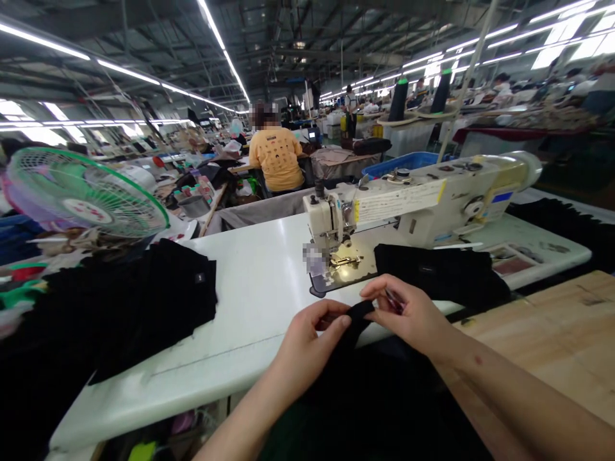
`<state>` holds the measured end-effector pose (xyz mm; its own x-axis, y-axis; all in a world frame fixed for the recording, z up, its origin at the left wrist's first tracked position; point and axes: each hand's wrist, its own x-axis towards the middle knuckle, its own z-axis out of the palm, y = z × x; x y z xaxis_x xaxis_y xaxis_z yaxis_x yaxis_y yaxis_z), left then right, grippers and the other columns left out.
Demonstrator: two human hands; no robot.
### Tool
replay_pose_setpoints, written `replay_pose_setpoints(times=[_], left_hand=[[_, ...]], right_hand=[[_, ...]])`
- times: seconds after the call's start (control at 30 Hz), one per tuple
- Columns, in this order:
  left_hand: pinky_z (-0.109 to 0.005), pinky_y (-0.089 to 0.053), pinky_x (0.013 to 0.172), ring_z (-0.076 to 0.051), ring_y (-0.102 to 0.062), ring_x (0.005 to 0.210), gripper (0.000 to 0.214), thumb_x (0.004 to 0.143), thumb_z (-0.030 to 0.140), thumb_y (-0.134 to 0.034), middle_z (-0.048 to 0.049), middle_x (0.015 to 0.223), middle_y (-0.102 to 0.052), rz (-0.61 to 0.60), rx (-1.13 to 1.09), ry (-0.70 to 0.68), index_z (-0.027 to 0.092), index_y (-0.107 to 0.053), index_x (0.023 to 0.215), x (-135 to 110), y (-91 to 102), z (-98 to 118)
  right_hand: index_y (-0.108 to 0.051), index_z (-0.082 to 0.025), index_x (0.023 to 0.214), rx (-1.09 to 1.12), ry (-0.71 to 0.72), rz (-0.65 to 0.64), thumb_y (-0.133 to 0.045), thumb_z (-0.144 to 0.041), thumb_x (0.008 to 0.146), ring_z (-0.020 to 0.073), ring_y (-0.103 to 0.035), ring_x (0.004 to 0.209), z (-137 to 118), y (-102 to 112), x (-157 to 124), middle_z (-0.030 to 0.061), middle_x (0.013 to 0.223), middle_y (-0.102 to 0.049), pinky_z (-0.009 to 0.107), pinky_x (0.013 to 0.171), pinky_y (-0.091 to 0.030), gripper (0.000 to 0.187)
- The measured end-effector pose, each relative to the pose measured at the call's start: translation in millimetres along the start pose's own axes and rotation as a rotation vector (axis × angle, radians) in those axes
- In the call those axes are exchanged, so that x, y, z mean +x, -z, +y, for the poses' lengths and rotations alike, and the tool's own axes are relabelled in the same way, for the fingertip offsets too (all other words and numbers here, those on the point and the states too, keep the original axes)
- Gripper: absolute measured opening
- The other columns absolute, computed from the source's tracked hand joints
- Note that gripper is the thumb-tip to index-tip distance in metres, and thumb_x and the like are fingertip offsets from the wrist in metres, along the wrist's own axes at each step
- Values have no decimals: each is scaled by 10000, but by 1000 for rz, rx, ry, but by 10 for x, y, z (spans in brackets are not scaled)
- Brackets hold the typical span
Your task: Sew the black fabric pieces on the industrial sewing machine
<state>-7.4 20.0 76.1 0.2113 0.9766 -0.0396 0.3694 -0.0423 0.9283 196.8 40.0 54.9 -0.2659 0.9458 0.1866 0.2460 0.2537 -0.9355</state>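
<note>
Spanning the gap between 2 bare hands, a black cloth (361,312) is held up at the near edge of the white sewing table (245,288), the lower part of it falling away below. The left hand (314,339) pinches its edge between thumb and curled fingers; the right hand (408,314) grips the other end with its fingertips, a small dark-reddish object tucked in the palm, too hidden to identify. Just beyond stands the sewing machine (413,205), its metal plate (355,269) in front of the hands. A folded black piece (432,272) lies beside the plate, near the right hand. Across the table's left end spreads a black fabric pile (163,301), with a green-rimmed fan (91,192) behind it. Farther off, a person in a yellow shirt (276,157) sits facing away.
</note>
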Motion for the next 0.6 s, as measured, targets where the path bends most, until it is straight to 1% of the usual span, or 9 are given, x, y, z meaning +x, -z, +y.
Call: replay_pose_setpoints(times=[0.07,0.1,0.17,0.2,0.27,0.33,0.4,0.47,0.6], left_hand=[[-243,-455,605,-150,-581,645,173,774,352,-672,-19,761,-681,23,-121,37,187,-696,822,62,-133,-23],[-226,-423,574,-129,-537,613,186,768,361,-682,-4,726,-643,58,-178,38,178,-666,795,84,-176,-46],[-216,-404,598,-115,-491,631,225,775,386,-687,14,705,-585,119,-272,12,168,-629,781,108,-217,-92],[-220,-407,633,-119,-486,661,235,788,394,-678,15,712,-570,125,-305,0,166,-623,787,112,-219,-108],[-233,-411,701,-131,-487,722,236,811,397,-660,9,744,-560,82,-334,-3,163,-626,815,106,-202,-125],[-239,-401,716,-136,-476,738,233,831,397,-638,8,755,-551,11,-317,10,165,-623,840,88,-179,-124],[-238,-386,699,-135,-460,732,225,856,394,-609,11,753,-539,-54,-266,7,169,-611,842,66,-165,-113],[-238,-378,683,-135,-450,724,215,877,382,-579,13,748,-530,-98,-207,-13,173,-597,832,45,-165,-99],[-247,-403,715,-142,-478,748,196,908,354,-528,5,777,-552,-87,-139,-74,179,-583,839,24,-194,-77]], right_hand=[[-613,-213,901,-28,73,86,-700,-316,826,92,-368,530,42,-28,-4,-40,696,-518,242,501,-306,154],[-593,-213,875,-36,128,118,-690,-294,835,82,-365,525,58,-28,-2,-17,794,-567,242,495,-311,132],[-581,-215,883,-46,241,124,-677,-236,841,63,-368,533,68,-9,4,23,1020,-589,242,502,-334,106],[-588,-220,913,-51,279,98,-676,-208,838,59,-375,543,61,5,6,30,1082,-573,240,512,-348,116],[-604,-237,1007,-56,292,26,-678,-167,829,64,-390,562,32,35,5,21,1062,-557,233,521,-360,205],[-601,-242,1046,-37,265,-23,-689,-155,819,71,-395,575,-5,63,0,3,985,-548,224,515,-352,259],[-602,-235,1011,-13,260,-64,-697,-153,816,72,-386,583,-44,87,-5,-7,951,-539,219,523,-350,232],[-603,-226,956,-18,279,-113,-707,-153,812,68,-379,595,-82,111,-8,-7,971,-534,218,551,-360,192],[-600,-203,839,-129,295,-180,-713,-183,826,86,-456,684,-145,157,-14,3,961,-540,224,607,-377,116]])
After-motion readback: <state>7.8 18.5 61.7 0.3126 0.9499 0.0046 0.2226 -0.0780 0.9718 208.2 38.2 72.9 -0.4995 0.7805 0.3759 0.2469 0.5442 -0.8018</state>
